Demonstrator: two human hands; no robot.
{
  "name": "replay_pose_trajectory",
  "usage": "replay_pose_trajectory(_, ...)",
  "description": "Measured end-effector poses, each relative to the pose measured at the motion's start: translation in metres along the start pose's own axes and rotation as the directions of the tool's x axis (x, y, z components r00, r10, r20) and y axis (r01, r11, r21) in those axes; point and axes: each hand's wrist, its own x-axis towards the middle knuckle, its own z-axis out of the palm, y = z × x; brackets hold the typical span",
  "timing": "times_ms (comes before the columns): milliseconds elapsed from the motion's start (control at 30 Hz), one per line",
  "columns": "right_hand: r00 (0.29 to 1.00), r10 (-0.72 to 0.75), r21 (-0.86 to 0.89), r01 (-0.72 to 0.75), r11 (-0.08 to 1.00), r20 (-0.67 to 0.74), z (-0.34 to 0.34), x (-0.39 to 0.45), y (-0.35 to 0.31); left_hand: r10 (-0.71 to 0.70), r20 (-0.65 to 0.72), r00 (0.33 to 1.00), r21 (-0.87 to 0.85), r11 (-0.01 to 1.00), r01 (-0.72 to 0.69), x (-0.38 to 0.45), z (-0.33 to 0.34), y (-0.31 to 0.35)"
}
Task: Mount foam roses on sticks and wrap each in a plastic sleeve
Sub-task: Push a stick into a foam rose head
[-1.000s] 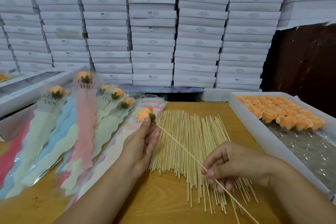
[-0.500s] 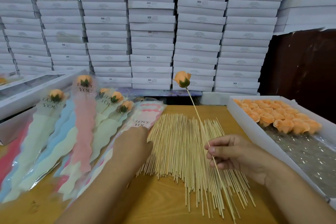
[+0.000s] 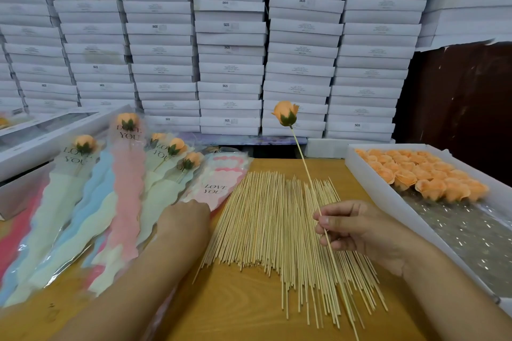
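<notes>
At the left, wrapped roses (image 3: 127,174) lie fanned out. The left hand (image 3: 184,220) rests knuckles-up on the empty sleeves (image 3: 219,183); its grip cannot be told. At center lies the stick pile (image 3: 274,230). The right hand (image 3: 357,227) pinches a stick (image 3: 304,166) tilted nearly upright, its rose (image 3: 285,113) at mid-frame. At the right is a tray of roses (image 3: 382,196).

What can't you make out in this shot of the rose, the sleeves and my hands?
Head view only:
- Left hand fingertips: hidden behind its own back, so its grip on the sleeves is unclear.
- Stick lower end: cut off by the bottom edge.
- Box labels: too small to read.
</notes>
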Motion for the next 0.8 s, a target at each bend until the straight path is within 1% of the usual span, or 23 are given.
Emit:
replay_pose_trajectory(167, 1.000, 0.005, -0.014, -0.005, 1.000, -0.004, -0.002, 0.000, 0.001, 0.022, 0.016, 1.000, -0.015, 1.000, -0.022, 0.001, -0.009, -0.005)
replay_pose_trajectory(300, 1.000, 0.006, -0.019, -0.006, 1.000, -0.005, -0.002, 0.001, 0.001, 0.036, 0.048, 0.998, -0.092, 0.995, -0.031, 0.003, -0.014, -0.011)
replay_pose_trajectory(367, 1.000, 0.006, -0.012, -0.006, 1.000, -0.001, -0.002, 0.001, 0.001, 0.028, 0.029, 0.999, -0.128, 0.991, -0.024, 0.003, -0.019, -0.015)
replay_pose_trajectory(500, 1.000, 0.003, -0.008, -0.003, 1.000, -0.011, -0.003, 0.001, 0.001, 0.013, -0.027, 1.000, -0.094, 0.995, -0.015, -0.003, -0.028, -0.018)
replay_pose_trajectory(600, 1.000, 0.001, -0.008, -0.001, 1.000, -0.016, -0.004, 0.001, 0.001, 0.065, -0.001, 0.998, -0.074, 0.995, -0.065, -0.009, -0.034, -0.012)
replay_pose_trajectory(800, 0.999, 0.007, -0.022, -0.008, 1.000, -0.036, -0.003, 0.001, 0.002, 0.219, 0.072, 0.973, -0.110, 0.971, -0.210, -0.027, -0.047, 0.014)
